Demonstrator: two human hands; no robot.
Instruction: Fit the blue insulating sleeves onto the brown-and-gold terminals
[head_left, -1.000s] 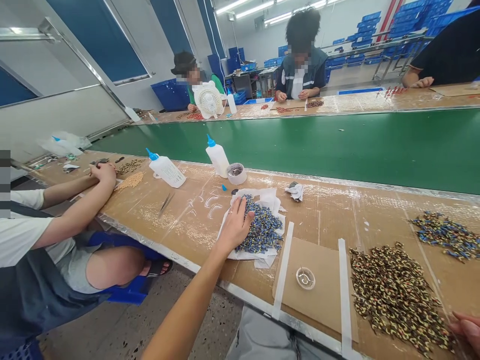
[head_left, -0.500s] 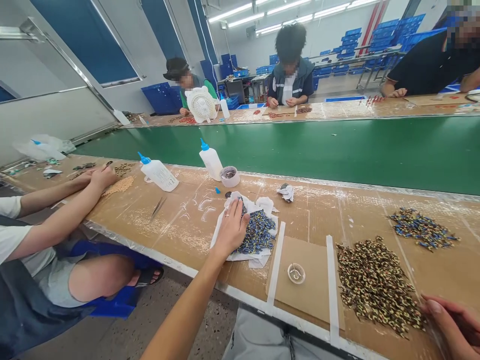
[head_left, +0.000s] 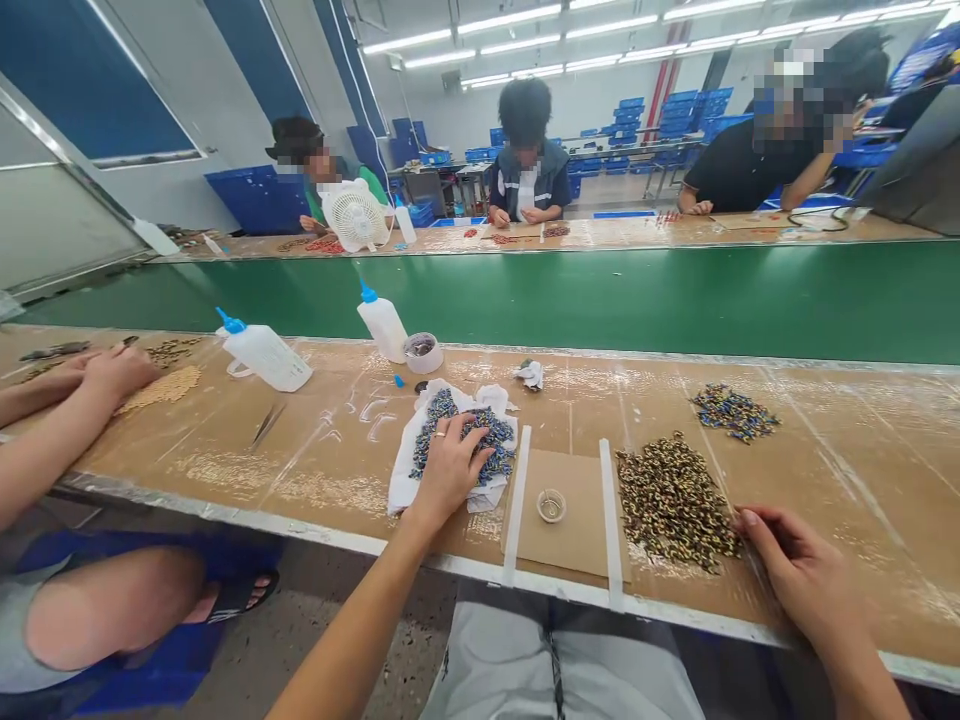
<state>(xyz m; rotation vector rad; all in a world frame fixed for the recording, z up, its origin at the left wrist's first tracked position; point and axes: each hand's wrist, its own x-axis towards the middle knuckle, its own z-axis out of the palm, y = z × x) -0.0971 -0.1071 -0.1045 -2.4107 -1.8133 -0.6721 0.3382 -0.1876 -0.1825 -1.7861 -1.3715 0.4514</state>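
Note:
My left hand (head_left: 448,464) rests palm down, fingers spread, on a pile of small blue parts (head_left: 466,436) lying on a white cloth (head_left: 402,480). My right hand (head_left: 795,572) lies flat on the brown worktop at the right edge of a larger pile of yellow-and-black parts (head_left: 672,497), fingertips touching it, holding nothing. Between my hands sits a cardboard pad (head_left: 564,536) taped down by two white strips, with a small clear dish (head_left: 551,504) on it. A smaller heap of blue parts (head_left: 733,411) lies further back on the right.
Two squeeze bottles with blue caps (head_left: 383,322) (head_left: 264,354), a tape roll (head_left: 422,351) and tweezers (head_left: 268,424) lie to the left. A co-worker's arms (head_left: 56,420) rest on the bench at left. A green conveyor belt (head_left: 600,292) runs behind, with several people seated beyond.
The view has swung right and pulled back. My left hand has slid toward the near edge of the blue pile. My right hand has come fully into view beside the yellow-and-black pile.

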